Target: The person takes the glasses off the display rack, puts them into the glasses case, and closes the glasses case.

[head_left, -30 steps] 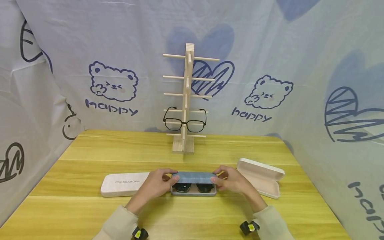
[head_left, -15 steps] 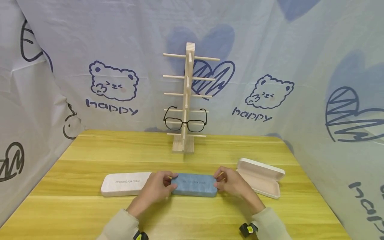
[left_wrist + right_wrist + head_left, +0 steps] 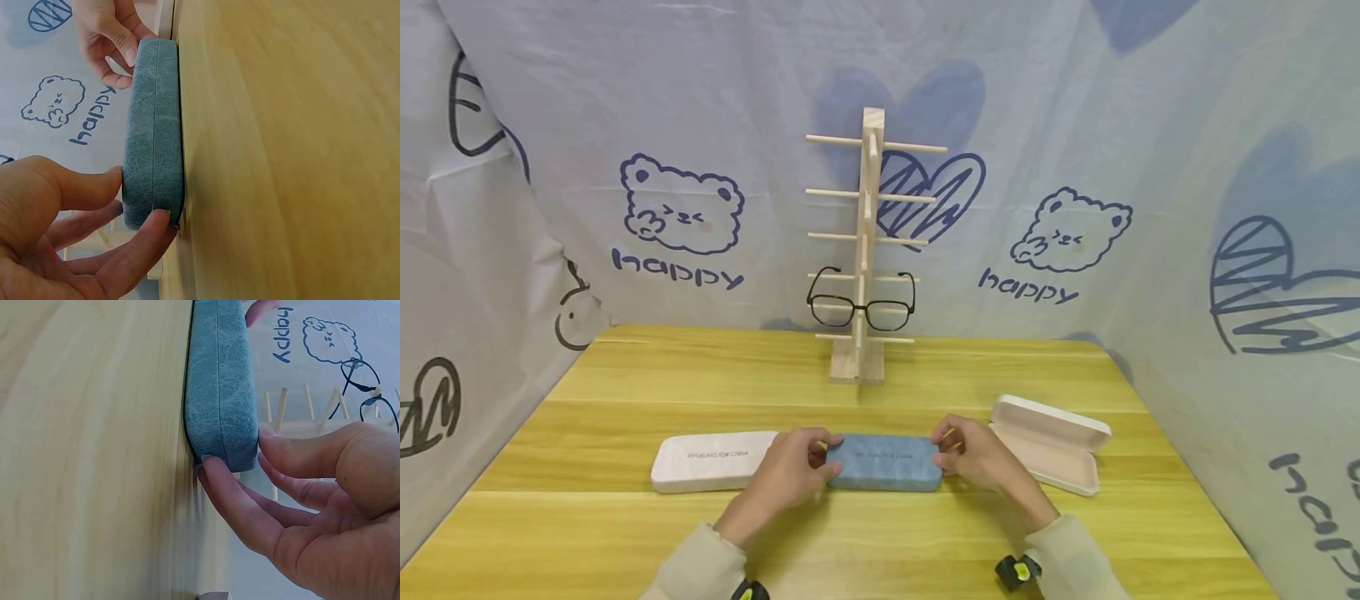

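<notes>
A blue glasses case [image 3: 884, 463] lies closed on the table, its lettered lid facing up. My left hand [image 3: 792, 468] grips its left end; in the left wrist view the thumb presses the lid and a fingertip sits at the lower edge of the case [image 3: 153, 131]. The right hand [image 3: 976, 454] holds the opposite end, with its thumb on the lid and a finger low on the end of the case [image 3: 222, 394] in the right wrist view. The sunglasses seen earlier are hidden inside.
Left of the blue case lies a closed white glasses case [image 3: 711, 463], partly behind my left hand. An open white case [image 3: 1052, 442] stands at the right. Behind, a wooden display rack [image 3: 867, 250] carries black-framed glasses [image 3: 860, 311]. Printed cloth surrounds the yellow table [image 3: 625, 375].
The lid of the blue case came down over the sunglasses between one second and half a second ago. Since then both hands have stayed at its ends, almost still.
</notes>
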`<state>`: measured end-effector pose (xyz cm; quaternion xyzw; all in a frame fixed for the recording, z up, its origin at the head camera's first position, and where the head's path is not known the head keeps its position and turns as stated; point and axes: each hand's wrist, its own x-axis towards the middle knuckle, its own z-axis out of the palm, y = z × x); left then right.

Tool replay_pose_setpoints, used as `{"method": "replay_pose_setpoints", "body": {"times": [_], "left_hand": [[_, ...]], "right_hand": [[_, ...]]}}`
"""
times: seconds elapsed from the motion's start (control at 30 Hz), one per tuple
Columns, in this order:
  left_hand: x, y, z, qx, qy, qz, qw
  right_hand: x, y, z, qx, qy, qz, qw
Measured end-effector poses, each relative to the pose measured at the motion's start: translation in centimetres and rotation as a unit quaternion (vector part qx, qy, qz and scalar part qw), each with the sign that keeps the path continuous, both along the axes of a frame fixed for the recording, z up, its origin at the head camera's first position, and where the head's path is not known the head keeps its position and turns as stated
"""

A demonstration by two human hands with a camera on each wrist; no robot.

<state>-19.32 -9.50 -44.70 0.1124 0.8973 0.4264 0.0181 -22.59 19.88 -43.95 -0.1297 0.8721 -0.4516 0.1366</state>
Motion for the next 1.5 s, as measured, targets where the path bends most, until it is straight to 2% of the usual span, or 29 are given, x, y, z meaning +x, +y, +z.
{"method": "replay_pose_setpoints", "body": {"times": [0.37, 0.73, 0.97, 1.17, 1.3, 1.5], "left_hand": [[0.2, 0.1, 0.1, -0.013, -0.003, -0.001, 0.9999], [0.0, 0.2, 0.3, -0.014, -0.022, 0.016, 0.9995], [0.0, 0.1, 0.4, -0.019, -0.015, 0.011, 0.9996], [-0.4, -0.7, 1.1, -0.009, 0.016, 0.027, 0.9995], [-1.3, -2.1, 2.4, -0.002, 0.054, 0.039, 0.9978], [-3.0, -4.1, 4.6, 0.014, 0.104, 0.061, 0.9927]], "right_hand": [[-0.2, -0.1, 0.1, 0.017, 0.009, 0.008, 0.9998], [-0.2, -0.1, 0.5, 0.012, -0.003, 0.018, 0.9998], [-0.3, 0.0, 0.6, 0.023, -0.007, 0.02, 0.9995], [-0.5, 0.5, 1.3, 0.062, 0.027, 0.039, 0.997], [-0.9, 0.8, 2.7, 0.088, 0.057, 0.026, 0.9942], [-2.0, 1.0, 5.0, 0.059, 0.08, -0.01, 0.995]]}}
